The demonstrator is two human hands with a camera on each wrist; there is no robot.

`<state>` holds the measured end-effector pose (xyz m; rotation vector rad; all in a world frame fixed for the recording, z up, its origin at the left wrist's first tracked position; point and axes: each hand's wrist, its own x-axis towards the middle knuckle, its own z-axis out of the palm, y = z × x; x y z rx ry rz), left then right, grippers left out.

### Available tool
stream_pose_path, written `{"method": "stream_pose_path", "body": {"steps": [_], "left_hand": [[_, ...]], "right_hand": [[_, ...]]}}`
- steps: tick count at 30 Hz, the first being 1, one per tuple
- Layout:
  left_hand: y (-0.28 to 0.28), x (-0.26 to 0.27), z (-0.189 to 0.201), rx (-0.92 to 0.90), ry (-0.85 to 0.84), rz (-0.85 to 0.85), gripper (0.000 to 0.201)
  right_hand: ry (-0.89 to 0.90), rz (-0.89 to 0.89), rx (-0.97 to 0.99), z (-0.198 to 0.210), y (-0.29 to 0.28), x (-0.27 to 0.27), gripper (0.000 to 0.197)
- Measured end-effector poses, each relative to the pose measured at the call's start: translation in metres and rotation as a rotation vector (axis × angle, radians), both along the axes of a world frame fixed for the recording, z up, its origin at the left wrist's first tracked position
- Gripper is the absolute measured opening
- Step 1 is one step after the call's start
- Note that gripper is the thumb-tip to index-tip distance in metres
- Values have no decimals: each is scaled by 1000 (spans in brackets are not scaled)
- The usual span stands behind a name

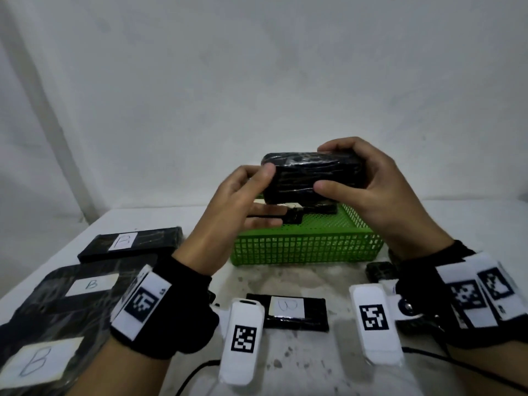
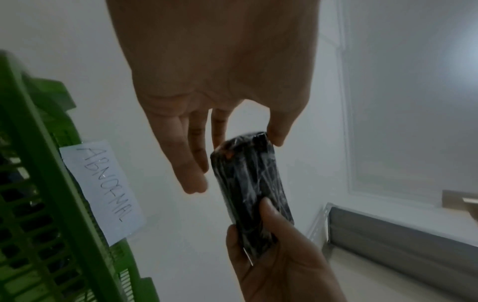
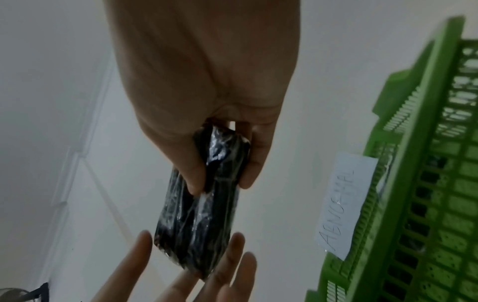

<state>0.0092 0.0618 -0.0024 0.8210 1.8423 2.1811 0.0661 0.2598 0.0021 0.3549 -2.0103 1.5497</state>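
Observation:
A black packet (image 1: 311, 178) wrapped in clear film hangs in the air above a green mesh basket (image 1: 308, 250). My right hand (image 1: 328, 167) grips its right end, thumb on the near face and fingers curled over the top. My left hand (image 1: 258, 195) meets the left end: the thumb touches the upper corner and the straight fingers reach underneath. The left wrist view shows the packet (image 2: 250, 183) end-on with my left hand (image 2: 227, 155) at its near end. In the right wrist view my right hand (image 3: 220, 186) pinches the packet (image 3: 201, 224).
The basket (image 2: 38, 183) carries a paper label reading ABNORMAL (image 2: 103, 190) and holds a black item (image 1: 285, 217). Flat black packets labelled B lie on the white table at the left (image 1: 128, 242), front left (image 1: 91, 284) and centre front (image 1: 288, 310). A cable (image 1: 194, 375) runs along the near edge.

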Motion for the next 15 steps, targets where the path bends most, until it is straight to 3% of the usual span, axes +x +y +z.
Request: {"method": "stream_pose_path", "body": {"steps": [2, 4, 8, 15], "left_hand": [[3, 1, 0, 32, -19, 9, 50], [6, 1, -2, 104, -25, 27, 28], [5, -5, -7, 180, -22, 22, 10], [4, -6, -9, 79, 38, 9, 44]], "right_hand": [[20, -2, 54, 4, 1, 4, 38], [23, -2, 69, 4, -1, 3, 36], [-121, 14, -72, 3, -5, -2, 29], [-221, 55, -147, -3, -3, -8, 37]]}}
